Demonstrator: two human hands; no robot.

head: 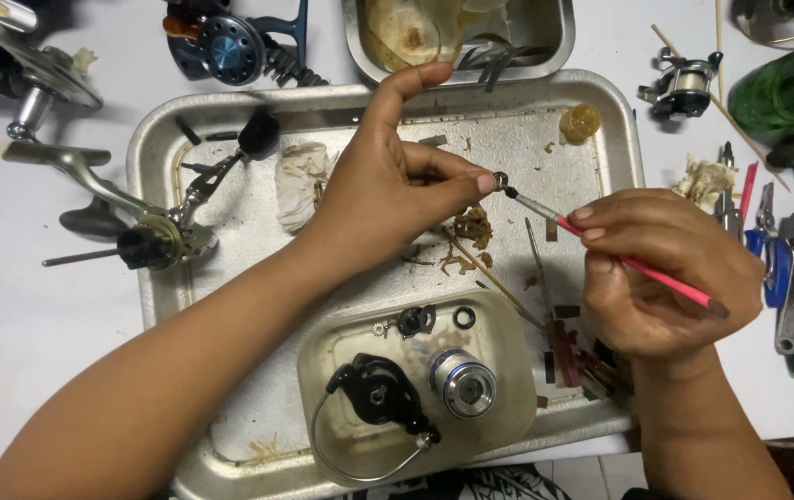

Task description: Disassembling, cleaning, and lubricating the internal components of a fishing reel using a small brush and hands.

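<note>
White table surface (17, 324) is covered with a large metal tray (161, 130), where reel parts are laid out. At the left, a handle assembly (151, 236) rests over the tray rim. The left hand (387, 185) is held above the tray, and a small ring part (500, 179) is pinched between thumb and forefinger, the other fingers loosely spread. To its right, a red brush (637, 267) is gripped like a pen by the closed right hand (665, 273), its tip touching the part. For good brushing, the part should probably be kept steady and only light strokes applied, above the tray.
</note>
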